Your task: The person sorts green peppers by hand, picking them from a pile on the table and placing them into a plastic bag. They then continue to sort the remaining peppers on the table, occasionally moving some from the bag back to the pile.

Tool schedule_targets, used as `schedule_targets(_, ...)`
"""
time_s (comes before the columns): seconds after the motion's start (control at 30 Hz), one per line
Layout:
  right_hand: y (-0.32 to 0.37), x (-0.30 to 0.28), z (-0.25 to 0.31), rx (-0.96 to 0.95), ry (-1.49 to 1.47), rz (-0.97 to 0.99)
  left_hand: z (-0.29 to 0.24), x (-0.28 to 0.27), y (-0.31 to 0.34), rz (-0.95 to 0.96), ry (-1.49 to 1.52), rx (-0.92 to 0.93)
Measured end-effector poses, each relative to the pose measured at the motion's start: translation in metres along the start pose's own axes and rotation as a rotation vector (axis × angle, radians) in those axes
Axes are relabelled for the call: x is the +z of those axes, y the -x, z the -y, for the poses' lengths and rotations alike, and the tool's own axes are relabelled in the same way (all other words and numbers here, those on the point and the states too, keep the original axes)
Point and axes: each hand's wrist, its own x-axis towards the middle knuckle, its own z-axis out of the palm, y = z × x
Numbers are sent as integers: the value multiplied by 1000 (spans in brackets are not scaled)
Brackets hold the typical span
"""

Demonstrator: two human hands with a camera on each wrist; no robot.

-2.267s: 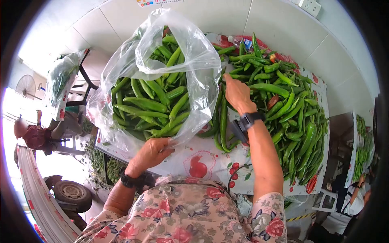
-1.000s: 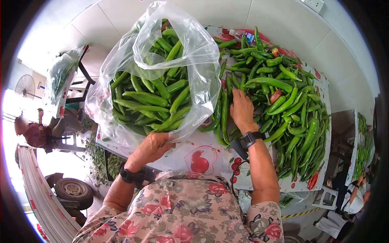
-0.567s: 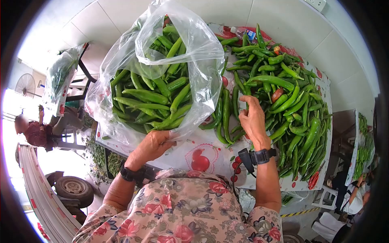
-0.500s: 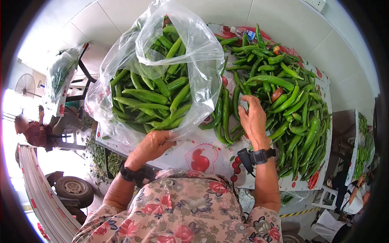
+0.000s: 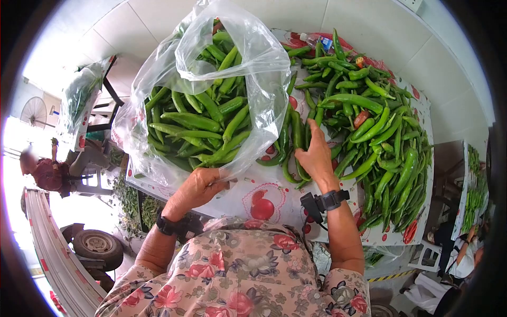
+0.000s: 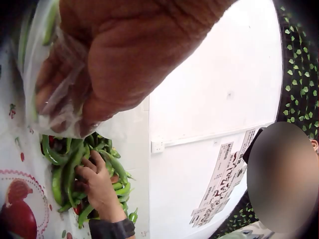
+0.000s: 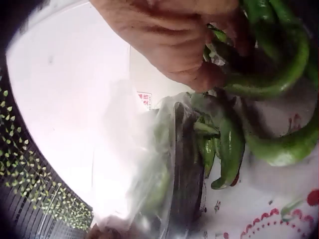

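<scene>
My left hand (image 5: 196, 191) grips the near rim of a clear plastic bag (image 5: 265, 113), its fingers curled in the film in the left wrist view. Green peppers (image 5: 191, 122) fill the bag, which stands with its mouth spread. Right of the bag, my right hand (image 5: 319, 162) is at a few long green peppers (image 5: 297, 131). The right wrist view has the thumb of this hand (image 7: 167, 37) against a curved green pepper (image 7: 269, 89), with fingers on its other side; their tips are partly hidden. A large heap of peppers (image 5: 404, 179) lies farther right.
The table's patterned cover (image 5: 243, 201) shows between bag and heap. Behind the heap lie red netting (image 5: 346, 48) and a plastic bottle (image 5: 321, 42), near a tiled wall (image 5: 296, 16). A seated person (image 5: 45, 171) is at far left, a wheel (image 5: 97, 244) below.
My right hand has moved from the bag's right side down to the peppers beside it, drawn back, then reached slightly left among them. The left hand keeps its grip on the bag.
</scene>
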Motion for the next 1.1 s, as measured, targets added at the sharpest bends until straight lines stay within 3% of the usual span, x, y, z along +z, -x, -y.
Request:
schedule_targets(0.17,-2,0,32,82,197,115,4,2,1,-12,-18,60)
schedule_targets(0.33,-7,18,17,-3,216,5,2,4,-2,-36,-53,169)
schedule_targets(0.37,-8,16,13,-5,178,-19,-1,2,-1,-24,-34,109)
schedule_targets(0.43,-6,8,7,25,23,-38,-12,-3,4,2,8,-13)
schedule_targets(0.5,-5,4,0,27,-93,-144,-1,-2,5,1,-11,4)
schedule_targets(0.77,9,-58,6,297,-923,-91,10,0,2,-22,-75,177)
schedule_targets(1.03,30,-92,13,163,-1197,-121,3,-1,2,-25,-65,173)
schedule_targets(1.1,34,-99,22,104,-1280,-34,-3,-4,2,-35,-61,147)
